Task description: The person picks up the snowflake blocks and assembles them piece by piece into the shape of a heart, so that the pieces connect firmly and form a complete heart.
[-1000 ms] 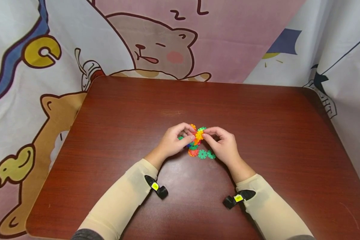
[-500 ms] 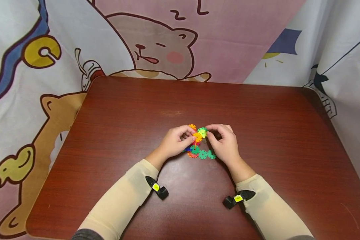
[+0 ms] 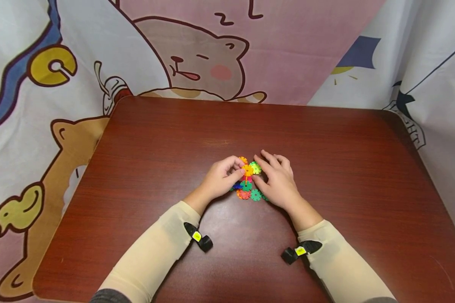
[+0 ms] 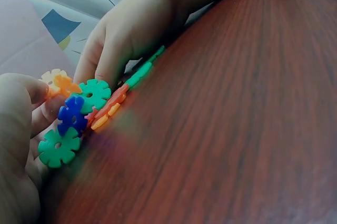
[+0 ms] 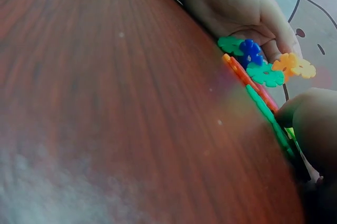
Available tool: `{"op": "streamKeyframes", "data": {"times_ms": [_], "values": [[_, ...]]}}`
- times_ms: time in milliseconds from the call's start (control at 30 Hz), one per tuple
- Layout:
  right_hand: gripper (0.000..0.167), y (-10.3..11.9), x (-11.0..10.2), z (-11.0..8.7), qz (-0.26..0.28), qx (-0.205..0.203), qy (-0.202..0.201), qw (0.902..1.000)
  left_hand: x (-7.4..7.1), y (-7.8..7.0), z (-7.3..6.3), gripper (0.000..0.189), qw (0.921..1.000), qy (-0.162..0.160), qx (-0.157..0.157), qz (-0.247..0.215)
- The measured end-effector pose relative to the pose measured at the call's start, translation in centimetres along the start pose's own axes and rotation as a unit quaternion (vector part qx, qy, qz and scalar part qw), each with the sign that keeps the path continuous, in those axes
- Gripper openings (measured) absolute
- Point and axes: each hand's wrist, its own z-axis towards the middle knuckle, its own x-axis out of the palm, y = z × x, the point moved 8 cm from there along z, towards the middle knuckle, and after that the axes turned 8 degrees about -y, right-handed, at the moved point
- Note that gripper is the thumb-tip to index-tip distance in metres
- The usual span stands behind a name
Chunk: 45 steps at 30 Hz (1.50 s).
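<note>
My left hand (image 3: 220,177) pinches an orange notched plastic disc (image 3: 248,170) between thumb and fingers. Below it, upright green (image 4: 95,95) and blue (image 4: 72,116) discs join onto the same construction, with another green disc (image 4: 59,147) at its left end. My right hand (image 3: 277,182) spreads over the right side, fingers extended beside a lime-green disc (image 3: 255,168). Its thumb reaches down near the flat pieces, and contact is hard to tell. Red (image 3: 244,195) and green (image 3: 255,195) discs lie flat on the table in front. The right hand partly covers the rightmost green disc.
The brown wooden table (image 3: 167,139) extends on all sides of the hands. A printed cloth (image 3: 288,50) with cartoon animals hangs behind it and at the sides. Black wrist cameras (image 3: 204,243) are strapped over both sleeves.
My right hand has come off the orange disc, and its fingers have straightened and spread above the right-hand pieces. My left hand keeps hold of the orange disc, which has shifted slightly left.
</note>
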Motion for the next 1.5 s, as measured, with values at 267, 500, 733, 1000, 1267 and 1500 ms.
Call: {"op": "streamKeyframes", "data": {"times_ms": [267, 500, 733, 1000, 1267, 1500], "values": [[0.040, 0.0, -0.2, 0.1, 0.037, 0.006, -0.028, 0.9989, 0.0, 0.1, 0.0, 0.007, 1.0000, 0.000, -0.007, -0.004], [0.033, 0.2, -1.0, 0.1, 0.088, -0.005, -0.075, 0.9933, -0.1, -0.2, -0.1, 0.007, 0.9999, -0.002, -0.008, -0.008], [0.027, 0.3, -1.3, 0.0, 0.122, -0.026, -0.108, 0.9863, -0.1, -0.1, -0.1, 0.007, 0.9999, -0.003, -0.007, -0.012], [0.018, 0.4, -1.5, 0.0, 0.135, -0.017, -0.117, 0.9839, -0.1, -0.1, 0.0, 0.007, 1.0000, -0.003, -0.008, -0.001], [0.016, 0.3, -1.8, 0.0, 0.144, -0.029, -0.137, 0.9797, -0.2, 0.2, 0.1, 0.011, 0.9998, -0.015, -0.013, -0.009], [0.014, 0.4, -1.8, 0.0, 0.154, -0.047, -0.150, 0.9754, -0.7, 0.1, 0.2, 0.022, 0.9990, -0.044, 0.000, -0.010]]}}
